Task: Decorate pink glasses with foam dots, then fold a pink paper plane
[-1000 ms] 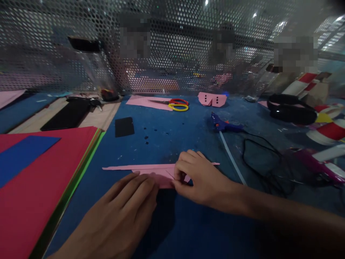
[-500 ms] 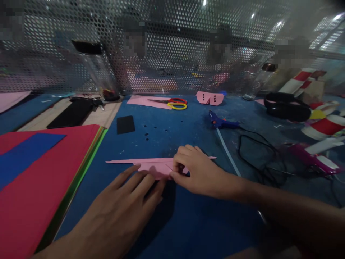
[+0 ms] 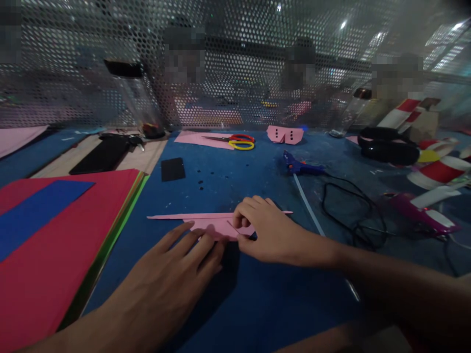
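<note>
A folded pink paper piece (image 3: 217, 227) lies on the blue table in front of me, with a long thin pink strip along its far edge. My left hand (image 3: 184, 260) rests with outstretched fingers on the paper's near left part. At the paper's right end, my right hand (image 3: 261, 228) has its fingers curled, pinching the near right edge; a corner there looks folded over. The thumb touches the near side, and the curled fingers hide part of the strip.
Scissors (image 3: 241, 142) lie on pink paper at the back. A blue glue gun (image 3: 301, 164) and a purple one (image 3: 423, 213) sit on the right among black cable. Left are stacked coloured sheets (image 3: 47, 274) and a black phone (image 3: 99, 156). A perforated metal panel (image 3: 228, 63) stands behind.
My right hand has shifted slightly along the paper's right end, and more of the fold beside its thumb shows. My left hand stays on the paper. The view has shifted a little.
</note>
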`<state>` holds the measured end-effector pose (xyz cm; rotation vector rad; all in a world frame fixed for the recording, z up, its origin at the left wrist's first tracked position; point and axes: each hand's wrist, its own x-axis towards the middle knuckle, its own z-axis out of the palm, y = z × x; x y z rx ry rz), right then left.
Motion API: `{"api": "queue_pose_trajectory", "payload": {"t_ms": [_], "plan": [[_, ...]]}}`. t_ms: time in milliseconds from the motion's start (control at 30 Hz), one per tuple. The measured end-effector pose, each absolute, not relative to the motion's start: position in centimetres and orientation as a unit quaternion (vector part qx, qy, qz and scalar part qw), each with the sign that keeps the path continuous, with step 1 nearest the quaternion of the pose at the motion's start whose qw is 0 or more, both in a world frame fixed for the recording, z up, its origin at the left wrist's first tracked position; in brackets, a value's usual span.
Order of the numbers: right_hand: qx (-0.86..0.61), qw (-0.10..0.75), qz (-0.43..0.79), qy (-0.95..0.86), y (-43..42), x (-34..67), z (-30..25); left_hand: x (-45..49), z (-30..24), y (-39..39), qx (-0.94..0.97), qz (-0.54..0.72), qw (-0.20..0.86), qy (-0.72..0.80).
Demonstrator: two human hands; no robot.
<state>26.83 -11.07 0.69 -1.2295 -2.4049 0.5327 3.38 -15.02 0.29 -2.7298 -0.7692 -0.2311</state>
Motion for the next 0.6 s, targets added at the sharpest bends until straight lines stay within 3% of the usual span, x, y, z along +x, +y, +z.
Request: {"api": "queue_pose_trajectory", "payload": {"t_ms": [600], "plan": [[-0.413,0.184,0.223,-0.863,-10.82,27.59,0.88,4.04,1.1,-15.21,-0.947,-0.096,0.131,-0.277]]}}
